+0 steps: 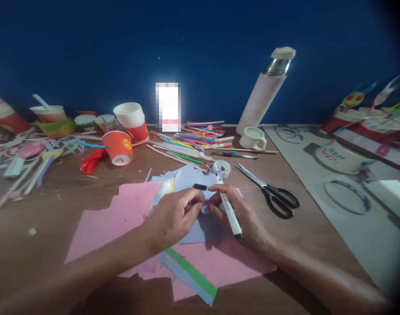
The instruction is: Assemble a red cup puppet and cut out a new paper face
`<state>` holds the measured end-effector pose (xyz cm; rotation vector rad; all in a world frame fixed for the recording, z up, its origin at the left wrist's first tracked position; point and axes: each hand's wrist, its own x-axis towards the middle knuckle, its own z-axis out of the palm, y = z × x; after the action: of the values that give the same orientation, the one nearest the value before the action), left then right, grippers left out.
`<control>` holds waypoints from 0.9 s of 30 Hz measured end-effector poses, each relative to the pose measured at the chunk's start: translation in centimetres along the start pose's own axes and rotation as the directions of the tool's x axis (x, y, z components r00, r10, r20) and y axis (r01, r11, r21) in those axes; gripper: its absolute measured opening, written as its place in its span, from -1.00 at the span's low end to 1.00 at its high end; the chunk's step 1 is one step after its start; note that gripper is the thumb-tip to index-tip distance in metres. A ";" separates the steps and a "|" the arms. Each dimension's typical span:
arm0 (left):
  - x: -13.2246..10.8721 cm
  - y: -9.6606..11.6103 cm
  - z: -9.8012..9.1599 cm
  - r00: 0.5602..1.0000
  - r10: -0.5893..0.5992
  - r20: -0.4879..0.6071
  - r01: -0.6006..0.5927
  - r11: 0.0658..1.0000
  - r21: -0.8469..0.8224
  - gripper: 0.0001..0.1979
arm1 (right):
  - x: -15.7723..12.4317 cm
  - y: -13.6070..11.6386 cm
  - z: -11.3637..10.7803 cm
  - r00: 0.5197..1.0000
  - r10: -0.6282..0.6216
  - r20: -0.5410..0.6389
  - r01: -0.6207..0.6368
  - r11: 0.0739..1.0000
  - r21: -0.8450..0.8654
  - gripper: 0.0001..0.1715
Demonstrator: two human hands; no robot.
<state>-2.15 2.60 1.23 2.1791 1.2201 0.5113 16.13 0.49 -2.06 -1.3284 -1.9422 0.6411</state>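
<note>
My right hand (pixel 234 210) is closed with a white marker (pixel 231 214) lodged between its fingers, the dark end pointing down toward the wrist. Its thumb and forefinger come close to my left hand (pixel 178 212), whose fingers are pinched together. What the left fingertips hold is too small to name; a pale scrap shows between the hands. Beneath both hands lies lilac paper (pixel 196 234), on top of pink paper (pixel 101 229). A black marker cap (pixel 199 187) sits just beyond the fingertips. A green and pale blue paper strip (pixel 190 273) lies nearer to me.
Black-handled scissors (pixel 278 197) and a tape roll (pixel 221 168) lie beyond my right hand. Farther back are several coloured pens and straws (pixel 193 142), a white mug (pixel 253 138), a leaning flask (pixel 262 100), an orange paper cup (pixel 116 146) and a red stapler-like tool (pixel 91 162).
</note>
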 end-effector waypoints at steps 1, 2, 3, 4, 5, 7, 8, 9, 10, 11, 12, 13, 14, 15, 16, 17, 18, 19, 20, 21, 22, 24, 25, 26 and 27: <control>-0.1 -0.1 0.0 0.999 0.031 -0.025 -0.031 0.999 0.021 -0.87 | 0.2 0.1 -0.2 1.000 0.006 0.024 -0.005 1.000 -0.013 -0.66; -0.4 -0.2 0.0 0.996 0.073 -0.043 -0.070 0.996 0.053 -0.85 | 0.3 0.3 -0.5 0.999 0.011 0.052 -0.010 1.000 -0.022 -0.66; -0.6 -0.3 0.0 0.991 0.123 -0.049 -0.118 0.988 0.094 -0.84 | 0.5 0.4 -0.7 0.997 0.015 0.079 -0.013 1.000 -0.028 -0.67; -0.9 -0.3 0.1 0.984 0.176 -0.039 -0.169 0.976 0.139 -0.82 | 0.6 0.5 -0.9 0.995 0.017 0.100 -0.014 0.999 -0.035 -0.68; -1.2 -0.4 0.2 0.975 0.222 -0.013 -0.216 0.959 0.182 -0.80 | 0.7 0.6 -1.0 0.993 0.017 0.114 -0.012 0.999 -0.045 -0.68; -1.9 -0.4 0.6 0.956 0.290 0.044 -0.292 0.922 0.255 -0.79 | 0.8 0.6 -1.0 0.990 0.011 0.137 -0.002 0.998 -0.065 -0.69; -2.1 -0.5 0.9 0.946 0.317 0.071 -0.324 0.903 0.283 -0.79 | 0.8 0.6 -1.0 0.989 0.009 0.150 0.002 0.997 -0.075 -0.69; -2.3 -0.5 1.2 0.935 0.342 0.094 -0.354 0.883 0.308 -0.80 | 0.7 0.6 -1.0 0.987 0.009 0.163 0.005 0.996 -0.085 -0.68; -2.5 -0.5 1.5 0.925 0.361 0.116 -0.379 0.864 0.332 -0.82 | 0.7 0.6 -1.0 0.984 0.010 0.177 0.007 0.995 -0.096 -0.67; -2.6 -0.5 1.7 0.917 0.375 0.134 -0.397 0.847 0.354 -0.83 | 0.7 0.6 -1.0 0.982 0.011 0.189 0.009 0.994 -0.106 -0.65; -2.7 -0.6 2.0 0.913 0.381 0.146 -0.407 0.833 0.375 -0.85 | 0.6 0.6 -1.0 0.980 0.012 0.197 0.011 0.993 -0.114 -0.65; -2.8 -0.6 2.2 0.911 0.383 0.153 -0.412 0.822 0.392 -0.86 | 0.6 0.6 -1.1 0.980 0.012 0.198 0.012 0.992 -0.124 -0.65; -2.8 -0.7 2.4 0.911 0.381 0.158 -0.412 0.816 0.405 -0.87 | 0.6 0.6 -1.1 0.980 0.012 0.200 0.015 0.991 -0.132 -0.65; -2.9 -0.8 2.5 0.912 0.378 0.162 -0.410 0.813 0.413 -0.88 | 0.6 0.6 -1.1 0.979 0.009 0.201 0.020 0.990 -0.140 -0.66; -2.9 -0.9 2.6 0.913 0.373 0.166 -0.408 0.812 0.417 -0.88 | 0.6 0.6 -1.1 0.979 0.002 0.202 0.029 0.989 -0.146 -0.66; -2.9 -0.9 2.7 0.915 0.366 0.170 -0.403 0.813 0.420 -0.88 | 0.6 0.6 -1.0 0.979 -0.010 0.201 0.041 0.987 -0.153 -0.65; -2.9 -1.0 2.8 0.918 0.357 0.174 -0.397 0.814 0.424 -0.88 | 0.5 0.6 -1.0 0.979 -0.021 0.201 0.054 0.985 -0.162 -0.64; -2.9 -1.0 2.8 0.920 0.348 0.179 -0.391 0.813 0.432 -0.89 | 0.5 0.7 -0.9 0.979 -0.032 0.200 0.067 0.983 -0.172 -0.64; -2.9 -1.0 2.8 0.921 0.344 0.185 -0.390 0.808 0.441 -0.89 | 0.4 0.7 -0.9 0.979 -0.042 0.199 0.079 0.980 -0.184 -0.63; -2.9 -1.0 2.9 0.919 0.344 0.195 -0.395 0.802 0.448 -0.89 | 0.3 0.7 -0.8 0.979 -0.053 0.196 0.092 0.976 -0.199 -0.64; -2.8 -1.0 2.9 0.915 0.346 0.207 -0.403 0.794 0.455 -0.89 | 0.2 0.7 -0.7 0.979 -0.068 0.191 0.109 0.971 -0.212 -0.65; -2.8 -0.9 2.9 0.908 0.354 0.224 -0.419 0.778 0.467 -0.89 | 0.0 0.7 -0.5 0.979 -0.111 0.171 0.150 0.962 -0.230 -0.68; -2.8 -0.8 2.8 0.906 0.357 0.227 -0.423 0.771 0.476 -0.89 | 0.0 0.7 -0.5 0.978 -0.134 0.161 0.169 0.958 -0.233 -0.69; -2.7 -0.7 2.8 0.906 0.358 0.226 -0.423 0.765 0.485 -0.89 | -0.1 0.8 -0.4 0.977 -0.149 0.154 0.183 0.955 -0.235 -0.70; -2.7 -0.6 2.8 0.907 0.359 0.222 -0.422 0.758 0.497 -0.89 | -0.1 0.8 -0.4 0.976 -0.157 0.150 0.190 0.953 -0.235 -0.69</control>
<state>-2.29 -0.31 -1.43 2.9337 0.9077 0.2059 16.91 0.71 -2.44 -1.2684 -2.2763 0.4163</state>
